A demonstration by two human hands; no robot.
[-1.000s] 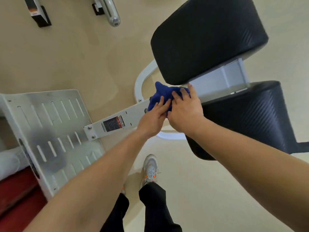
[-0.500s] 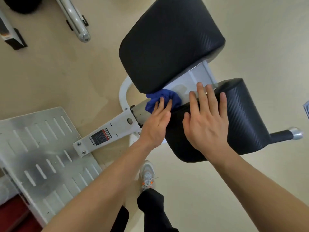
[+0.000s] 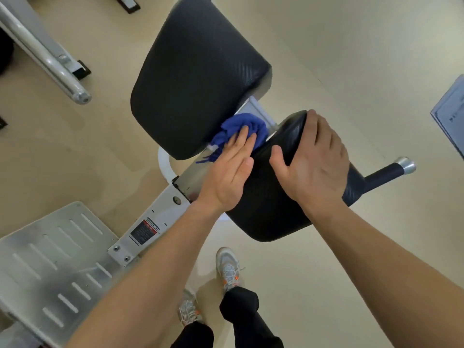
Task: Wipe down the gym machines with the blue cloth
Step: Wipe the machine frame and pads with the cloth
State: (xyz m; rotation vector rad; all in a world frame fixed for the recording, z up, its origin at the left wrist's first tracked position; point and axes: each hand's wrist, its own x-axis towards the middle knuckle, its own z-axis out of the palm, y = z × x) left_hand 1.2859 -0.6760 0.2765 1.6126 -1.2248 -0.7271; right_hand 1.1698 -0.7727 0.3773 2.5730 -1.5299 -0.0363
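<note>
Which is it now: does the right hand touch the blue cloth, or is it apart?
Apart. The head view shows the right hand flat on the black pad, with bare pad between it and the blue cloth.

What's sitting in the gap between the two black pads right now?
In the head view, the bunched blue cloth fills that gap, with the left hand pressing on it, fingers straight.

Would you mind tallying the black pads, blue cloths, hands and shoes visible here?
Black pads: 2, upper pad and lower pad
Blue cloth: 1
Hands: 2, left hand and right hand
Shoes: 2, front shoe and rear shoe
Total: 7
</note>
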